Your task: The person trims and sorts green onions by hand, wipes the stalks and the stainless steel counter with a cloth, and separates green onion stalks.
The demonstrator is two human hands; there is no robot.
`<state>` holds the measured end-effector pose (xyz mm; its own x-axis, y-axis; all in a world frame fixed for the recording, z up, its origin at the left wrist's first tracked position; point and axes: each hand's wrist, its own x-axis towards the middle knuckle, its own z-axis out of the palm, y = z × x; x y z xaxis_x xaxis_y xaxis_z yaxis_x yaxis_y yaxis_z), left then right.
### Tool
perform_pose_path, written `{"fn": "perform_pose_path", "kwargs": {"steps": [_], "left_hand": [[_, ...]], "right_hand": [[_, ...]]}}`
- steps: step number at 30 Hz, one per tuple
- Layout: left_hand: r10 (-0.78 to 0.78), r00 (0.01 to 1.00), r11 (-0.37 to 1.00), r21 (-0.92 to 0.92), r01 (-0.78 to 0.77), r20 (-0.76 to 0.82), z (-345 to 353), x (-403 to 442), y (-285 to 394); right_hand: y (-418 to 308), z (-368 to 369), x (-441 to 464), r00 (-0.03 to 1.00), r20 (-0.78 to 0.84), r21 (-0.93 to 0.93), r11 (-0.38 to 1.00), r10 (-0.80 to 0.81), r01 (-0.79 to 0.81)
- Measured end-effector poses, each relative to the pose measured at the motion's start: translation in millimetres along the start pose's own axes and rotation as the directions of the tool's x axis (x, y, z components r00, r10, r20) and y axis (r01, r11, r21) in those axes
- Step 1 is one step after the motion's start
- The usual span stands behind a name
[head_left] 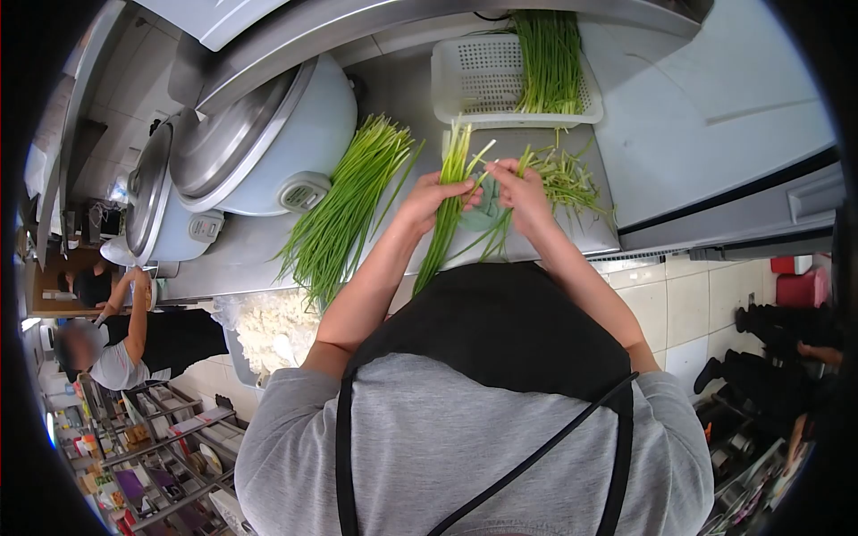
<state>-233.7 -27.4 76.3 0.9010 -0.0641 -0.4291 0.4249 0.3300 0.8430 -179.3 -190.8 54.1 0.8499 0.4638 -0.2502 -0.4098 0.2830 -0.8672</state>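
Note:
My left hand (436, 198) is closed round a small bunch of garlic chives (435, 246), pale ends pointing away from me and green leaves hanging toward my apron. Close beside it, my right hand (523, 191) is closed with thumb and forefinger pinching a thin chive stalk near the pale ends. A large pile of chives (353, 201) lies on the steel counter left of my left hand. Loose, yellowish-green chive scraps (567, 183) are heaped just right of my right hand. Between and below my hands shows something pale green (483, 213), partly hidden; I cannot tell what it is.
A white perforated basket (474, 114) with more chives (548, 62) stands at the back. Two large lidded cookers (335, 112) stand at left, a steel shelf edge (402, 31) overhead. A tub of whitish food (281, 330) is below left. Another person (170, 339) stands farther left.

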Motion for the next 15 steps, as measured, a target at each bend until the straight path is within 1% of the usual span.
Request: {"fn": "perform_pose_path", "kwargs": {"steps": [1, 2, 3, 5, 7, 8, 10, 11, 13, 15], "left_hand": [[-0.005, 1.000, 1.000, -0.019, 0.005, -0.010, -2, 0, 0], [-0.005, 1.000, 1.000, -0.020, 0.004, -0.012, -4, 0, 1], [-0.008, 1.000, 1.000, -0.017, 0.008, -0.024, -6, 0, 1], [-0.012, 0.999, 1.000, -0.014, 0.012, -0.037, -7, -2, 2], [-0.022, 0.998, 1.000, -0.009, 0.022, -0.055, -4, -5, 4], [-0.022, 0.998, 1.000, -0.008, 0.022, -0.054, -4, -5, 4], [-0.021, 0.999, 1.000, 0.002, 0.021, -0.037, -3, -5, 2], [-0.021, 0.999, 1.000, 0.004, 0.022, -0.035, 0, -6, 2], [-0.021, 0.999, 0.998, 0.067, 0.019, 0.029, 7, -8, 3], [-0.023, 0.999, 0.998, 0.059, 0.020, 0.049, 9, -8, 3]], "right_hand": [[-2, -2, 1, 0.999, -0.036, 0.059, 0.998, -0.016, 0.018], [-3, 0, 4, 0.999, -0.034, 0.058, 0.998, -0.014, 0.016], [-6, 4, 5, 0.987, -0.146, 0.220, 0.971, -0.061, 0.093], [-16, 9, 3, 0.961, -0.263, 0.366, 0.912, -0.086, 0.182], [-26, 10, -2, 0.962, -0.255, 0.464, 0.862, -0.092, 0.205], [-27, 8, -2, 0.962, -0.256, 0.464, 0.861, -0.093, 0.206], [-28, 2, -2, 0.997, -0.073, 0.241, 0.970, -0.014, 0.031], [-26, 3, -3, 0.997, -0.076, 0.242, 0.970, -0.015, 0.033], [-18, 8, -4, 0.999, 0.027, 0.183, 0.983, 0.025, -0.030], [-12, 5, 0, 0.998, 0.053, 0.189, 0.981, 0.031, -0.041]]}}
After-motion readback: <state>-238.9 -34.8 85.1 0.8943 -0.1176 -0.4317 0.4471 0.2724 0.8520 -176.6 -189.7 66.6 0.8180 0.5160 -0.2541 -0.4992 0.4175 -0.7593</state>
